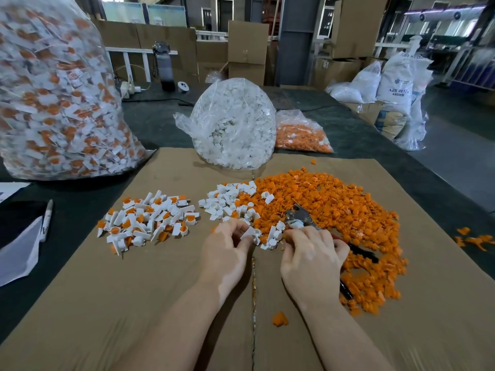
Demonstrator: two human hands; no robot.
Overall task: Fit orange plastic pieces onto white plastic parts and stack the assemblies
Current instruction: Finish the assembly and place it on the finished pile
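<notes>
A broad heap of orange plastic pieces (334, 210) covers the right half of the cardboard sheet (134, 303). Loose white plastic parts (227, 202) lie at the heap's left edge. Further left sits a pile of finished white-and-orange assemblies (147, 220). My left hand (227, 250) pinches a white part (250, 232) by its fingertips. My right hand (310, 255) grips the handles of metal pliers (298, 216), whose jaws point up over the orange heap, a small white piece at the jaws.
A big clear bag of finished assemblies (53, 89) stands at the far left. A bag of white parts (235, 124) and a bag of orange pieces (302, 135) sit behind the cardboard. A marker (47, 219) lies left. Stray orange bits (280, 318) lie near my wrists.
</notes>
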